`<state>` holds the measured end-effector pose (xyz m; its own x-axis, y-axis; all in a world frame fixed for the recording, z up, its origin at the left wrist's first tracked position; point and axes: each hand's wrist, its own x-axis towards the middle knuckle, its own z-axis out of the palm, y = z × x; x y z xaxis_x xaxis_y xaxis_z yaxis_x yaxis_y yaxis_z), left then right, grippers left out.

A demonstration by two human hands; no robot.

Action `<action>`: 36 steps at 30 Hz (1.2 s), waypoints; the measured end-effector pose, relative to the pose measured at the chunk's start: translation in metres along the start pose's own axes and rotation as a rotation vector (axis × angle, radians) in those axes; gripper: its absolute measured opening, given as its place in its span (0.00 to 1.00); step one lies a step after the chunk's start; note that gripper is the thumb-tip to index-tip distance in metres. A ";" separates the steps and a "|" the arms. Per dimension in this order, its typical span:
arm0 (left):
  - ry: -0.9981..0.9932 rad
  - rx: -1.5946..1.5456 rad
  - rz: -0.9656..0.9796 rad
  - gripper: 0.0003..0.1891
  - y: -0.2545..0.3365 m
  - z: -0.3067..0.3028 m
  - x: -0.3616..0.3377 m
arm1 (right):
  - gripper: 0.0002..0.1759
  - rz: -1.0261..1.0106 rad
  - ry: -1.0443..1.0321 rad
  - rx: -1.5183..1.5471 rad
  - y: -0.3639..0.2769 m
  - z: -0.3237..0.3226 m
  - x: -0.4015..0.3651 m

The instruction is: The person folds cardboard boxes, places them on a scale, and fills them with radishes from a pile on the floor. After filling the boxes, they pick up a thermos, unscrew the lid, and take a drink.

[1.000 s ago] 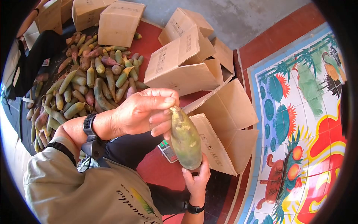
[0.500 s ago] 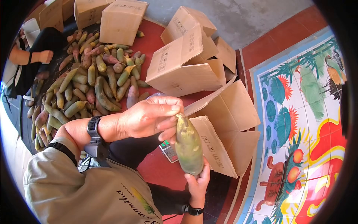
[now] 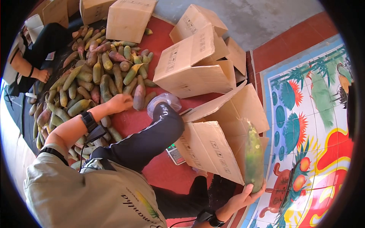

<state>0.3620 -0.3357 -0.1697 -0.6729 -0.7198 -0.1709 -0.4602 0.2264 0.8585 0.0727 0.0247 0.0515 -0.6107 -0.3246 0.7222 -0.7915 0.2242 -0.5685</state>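
My right hand (image 3: 243, 197) is closed around the lower end of a large green radish (image 3: 254, 161), which stands nearly upright in front of an open cardboard box (image 3: 237, 106) at the right. My left hand (image 3: 121, 102) is away from that radish, at the near edge of a heap of green and pinkish radishes (image 3: 81, 81). Its fingers are curled, with nothing visible in them. A pinkish radish (image 3: 139, 97) lies just beside its fingertips; whether they touch cannot be made out.
Other cardboard boxes (image 3: 194, 64) stand behind the open one, and another box (image 3: 127, 21) is behind the heap. At the far left is another person's hand (image 3: 43, 75). A scale (image 3: 175, 155) sits beside my knee (image 3: 171, 123). A painted tile wall (image 3: 304, 152) borders the right.
My left hand has let go of the green radish and moved left to the heap. My right hand has carried the radish right, beside the open box. The other person's hand has lowered.
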 end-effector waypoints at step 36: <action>-0.424 0.846 -0.580 0.19 -0.179 0.042 -0.097 | 0.20 -0.039 -0.400 -0.549 0.067 0.051 0.031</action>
<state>0.4855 -0.2786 -0.3271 -0.2963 -0.6152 -0.7306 -0.9078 0.4192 0.0152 0.0018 -0.0173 0.0152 -0.6096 -0.6333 0.4767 -0.7742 0.6049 -0.1863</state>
